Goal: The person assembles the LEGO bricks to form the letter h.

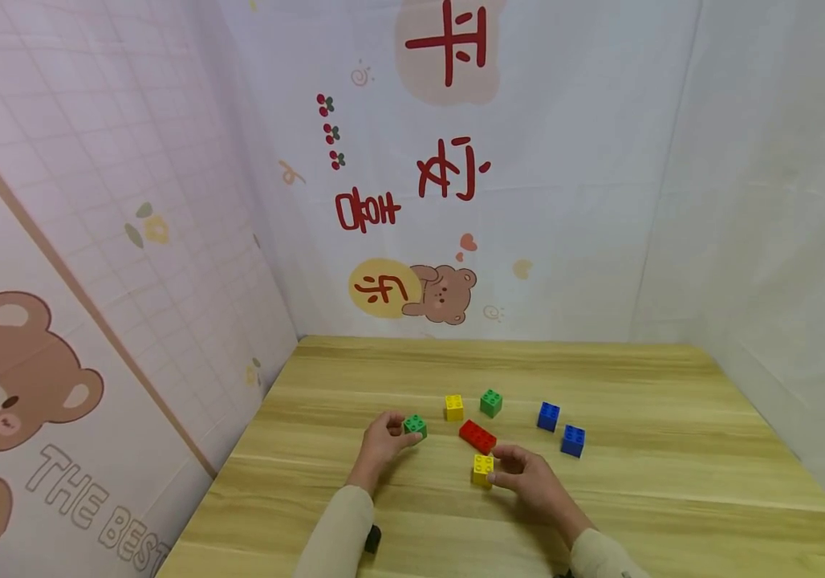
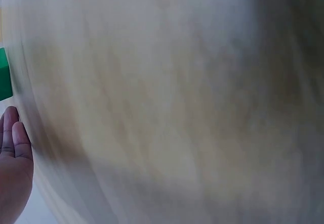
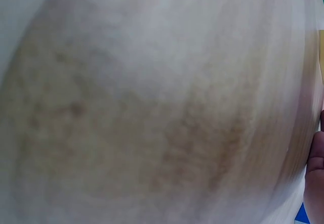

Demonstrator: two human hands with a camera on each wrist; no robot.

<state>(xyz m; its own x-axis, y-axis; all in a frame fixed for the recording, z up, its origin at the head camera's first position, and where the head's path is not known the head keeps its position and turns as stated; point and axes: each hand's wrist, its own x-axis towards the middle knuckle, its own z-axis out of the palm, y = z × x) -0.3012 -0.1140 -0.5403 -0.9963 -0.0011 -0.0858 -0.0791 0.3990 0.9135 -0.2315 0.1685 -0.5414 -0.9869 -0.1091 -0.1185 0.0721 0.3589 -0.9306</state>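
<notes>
In the head view my left hand (image 1: 382,441) holds a green toy building brick (image 1: 415,425) with thumb and fingers, the thumb across its near side. That brick (image 2: 5,75) shows partly at the left edge of the left wrist view, just above the fingertips. Nearer to me, my right hand (image 1: 530,480) holds a yellow brick (image 1: 482,469) at its right side between thumb and forefinger. A red brick (image 1: 477,436), longer than the others, lies on the table just behind that yellow one. Contact on the bricks' far sides is hidden.
Behind the hands stand another yellow brick (image 1: 453,408) and another green brick (image 1: 491,403). Two blue bricks, one farther back (image 1: 548,416) and one nearer (image 1: 573,441), stand to the right. Printed cloth (image 1: 564,160) hangs along the wooden table's (image 1: 644,514) back and sides.
</notes>
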